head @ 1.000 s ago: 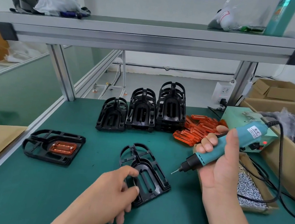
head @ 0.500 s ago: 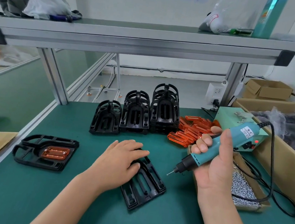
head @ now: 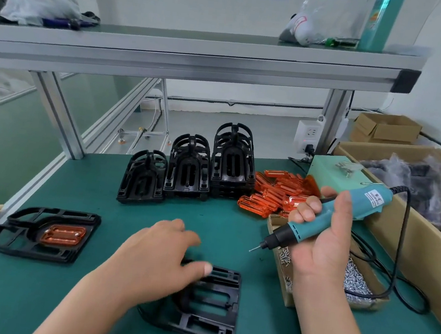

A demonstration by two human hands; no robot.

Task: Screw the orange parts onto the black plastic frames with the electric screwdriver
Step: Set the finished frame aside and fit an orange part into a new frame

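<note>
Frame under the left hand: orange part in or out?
Out. The frame shows only black plastic, its centre slot bare; the left hand partly covers it.

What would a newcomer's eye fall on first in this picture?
First, the turquoise screwdriver, gripped by the right hand at the right, its tip pointing down and left. Behind it glows a pile of orange parts, next to three stacks of black frames. In front, the left hand is spread over a single frame lying flat.

light: bright, even, soft shadows | blur: left hand (head: pixel 159 258) motion-smeared | edges: wide-angle bowing, soft corners
</note>
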